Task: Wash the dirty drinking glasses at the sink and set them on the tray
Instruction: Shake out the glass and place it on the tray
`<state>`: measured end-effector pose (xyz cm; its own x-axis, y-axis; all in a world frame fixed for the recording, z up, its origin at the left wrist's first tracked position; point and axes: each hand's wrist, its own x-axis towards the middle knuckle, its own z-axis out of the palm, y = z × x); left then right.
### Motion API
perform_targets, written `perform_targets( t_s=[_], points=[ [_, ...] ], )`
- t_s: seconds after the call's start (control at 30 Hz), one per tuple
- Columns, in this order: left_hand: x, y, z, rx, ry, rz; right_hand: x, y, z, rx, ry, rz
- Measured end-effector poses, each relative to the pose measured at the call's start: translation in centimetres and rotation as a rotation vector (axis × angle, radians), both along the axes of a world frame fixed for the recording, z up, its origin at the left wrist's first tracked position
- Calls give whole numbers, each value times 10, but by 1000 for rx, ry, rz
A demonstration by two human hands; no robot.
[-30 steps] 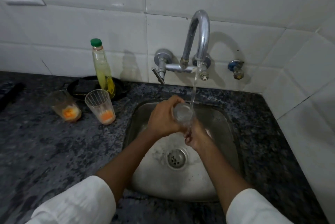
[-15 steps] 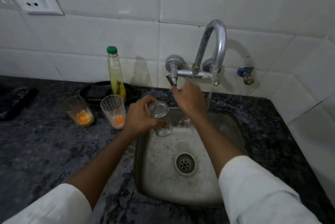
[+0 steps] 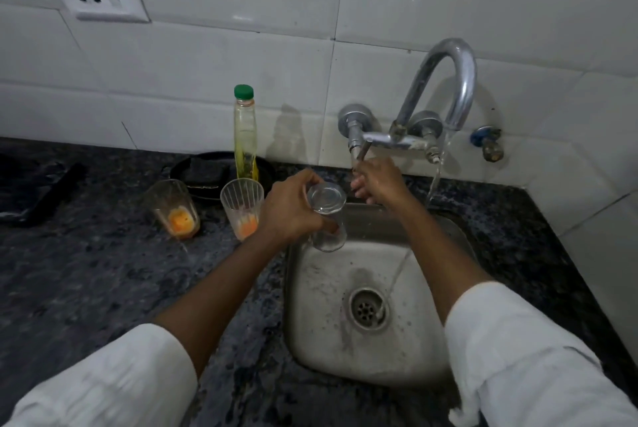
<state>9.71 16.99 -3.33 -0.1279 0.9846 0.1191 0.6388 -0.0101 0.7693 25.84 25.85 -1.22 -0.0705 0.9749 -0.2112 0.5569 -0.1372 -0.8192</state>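
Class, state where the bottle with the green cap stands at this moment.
The bottle stands upright at the back of the counter against the tiled wall, left of the tap, just behind the ribbed glass.

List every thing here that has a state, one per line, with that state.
tap: running, a thin stream falling into the sink
clear glass: looks clean, tilted over the sink's left edge, held in the left hand
right hand: on the tap lever
ribbed glass: upright, orange residue inside
plain glass: upright, orange residue inside
soap bottle: upright, green cap on
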Motion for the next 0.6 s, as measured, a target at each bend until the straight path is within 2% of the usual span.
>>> perform_targets(
  t_s=[0.1,0.2,0.27,0.37,0.5,0.6],
  points=[
    [6,-5,7,6,-29,-18,30,-35,-4,13,-32,243],
    [17,-13,15,19,-73,-70,49,-73,-17,12,173,410],
    [28,-22,20,14,-54,-105,49,-92,-24,50,275,375],
    [44,-41,22,-51,-77,-137,47,-114,-29,198,277,229],
    [50,-68,21,-160,-291,-218,60,-133,-33,302,147,210],
    [37,-95,34,-190,-450,-187,60,-144,-21,335,121,210]
  ],
)
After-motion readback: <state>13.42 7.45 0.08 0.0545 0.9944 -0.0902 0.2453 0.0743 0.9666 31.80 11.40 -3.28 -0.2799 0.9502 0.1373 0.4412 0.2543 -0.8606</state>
